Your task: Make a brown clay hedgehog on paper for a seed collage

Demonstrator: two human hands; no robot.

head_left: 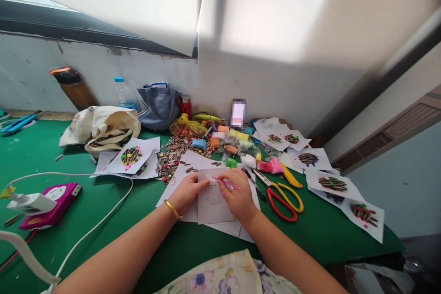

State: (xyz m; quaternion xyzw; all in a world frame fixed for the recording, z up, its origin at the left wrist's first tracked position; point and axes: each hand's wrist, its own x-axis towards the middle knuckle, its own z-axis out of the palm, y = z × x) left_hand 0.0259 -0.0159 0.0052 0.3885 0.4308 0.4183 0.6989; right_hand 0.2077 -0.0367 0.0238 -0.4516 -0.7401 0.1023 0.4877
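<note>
Pencil-sketched white paper sheet (214, 197) sits low at centre on the green table (303, 225), its left edge gripped by the left hand (188, 193) while the right hand (238, 189) pinches a thin pink stick (227, 183) against it.

The head-worn camera is looking forward and down from the person's head, over the near edge of the green-covered table (138, 213). It is facing across that table toward the white wall (103, 78) rising behind its far edge. The view is taking in the table from end to end, and it is sitting close above the left hand (188, 193) and the right hand (237, 195), which are reaching out over the table's near edge. The floral garment (220, 275) is showing in front of that edge, while a pale blind (275, 9) is filling the frame's top, above the wall.
</note>
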